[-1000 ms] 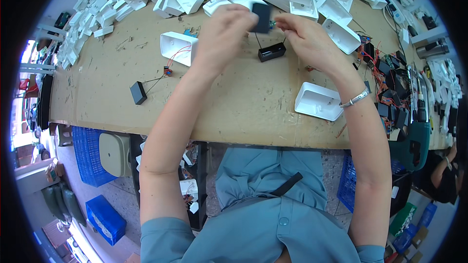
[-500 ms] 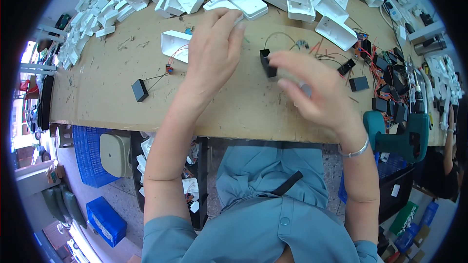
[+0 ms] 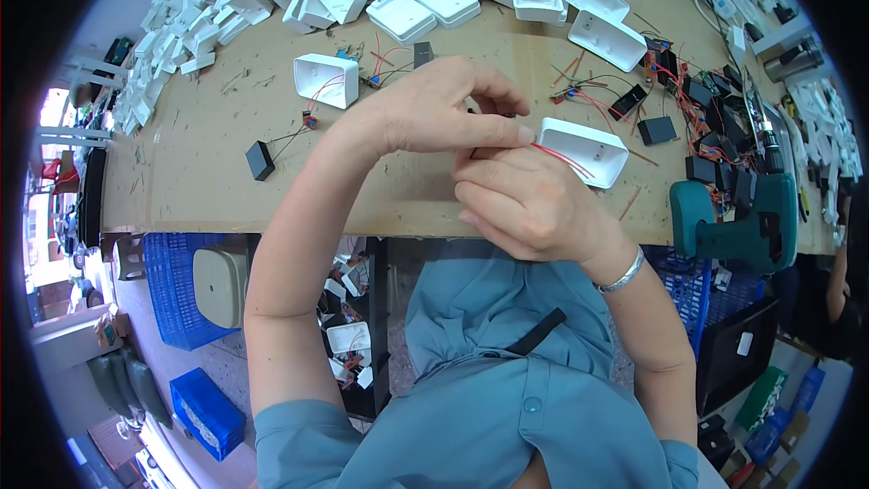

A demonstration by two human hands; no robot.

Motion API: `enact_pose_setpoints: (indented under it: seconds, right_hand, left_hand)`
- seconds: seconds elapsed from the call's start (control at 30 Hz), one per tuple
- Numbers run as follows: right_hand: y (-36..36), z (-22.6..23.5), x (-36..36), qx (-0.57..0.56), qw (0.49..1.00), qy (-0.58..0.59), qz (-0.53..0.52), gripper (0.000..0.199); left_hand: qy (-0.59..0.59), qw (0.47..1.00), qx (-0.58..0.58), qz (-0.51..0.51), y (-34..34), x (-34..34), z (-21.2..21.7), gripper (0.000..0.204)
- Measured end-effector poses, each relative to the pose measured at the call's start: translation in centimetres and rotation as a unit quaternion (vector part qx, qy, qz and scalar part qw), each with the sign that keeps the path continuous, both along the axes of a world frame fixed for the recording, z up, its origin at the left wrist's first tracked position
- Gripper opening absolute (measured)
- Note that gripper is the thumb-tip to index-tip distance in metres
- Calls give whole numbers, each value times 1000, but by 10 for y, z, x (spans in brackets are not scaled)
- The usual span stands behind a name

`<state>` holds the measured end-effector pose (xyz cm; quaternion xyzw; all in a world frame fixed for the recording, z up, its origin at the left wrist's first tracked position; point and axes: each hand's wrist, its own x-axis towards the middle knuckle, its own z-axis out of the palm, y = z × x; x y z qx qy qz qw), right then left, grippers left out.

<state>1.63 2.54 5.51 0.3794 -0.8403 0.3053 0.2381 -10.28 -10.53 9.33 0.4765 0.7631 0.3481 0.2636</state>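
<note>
Over the middle of the table my two hands meet, fingertips together. My left hand bends in from the left, thumb and fingers closed around a small dark part that I cannot make out. Just below it, my right hand has its fingers curled in. Red wires come out from between the hands, at the right hand's fingertips. They trail over a white plastic box, which lies open side up beyond the right hand. Behind the left hand, a black block is partly hidden, with wires near a small board.
Another open white box and a wired black block lie at left. White casings pile along the back. Black blocks and red wires heap at right, near a green power tool. Blue crates stand below.
My left hand has drawn back from the white casings, and my right hand has moved left and closed. Both now meet. A white box now lies by the right hand.
</note>
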Motion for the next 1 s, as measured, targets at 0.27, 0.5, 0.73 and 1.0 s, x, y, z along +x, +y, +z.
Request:
enact_pose_setpoints:
  seconds: [0.27,0.5,0.73,1.0]
  right_hand:
    - [-10,-8,4,-38,998,52,14,25]
    - [-20,-10,7,-40,996,78,7,21]
    - [-25,-10,4,-41,992,123,-9,16]
    - [-26,-9,5,-59,990,122,-31,15]
  left_hand:
    - [45,996,27,-73,-12,4,17,20]
    - [-30,999,-9,-28,-21,13,25,15]
    - [-55,998,-33,-13,-28,12,26,19]
    - [-157,979,87,91,-38,26,11,22]
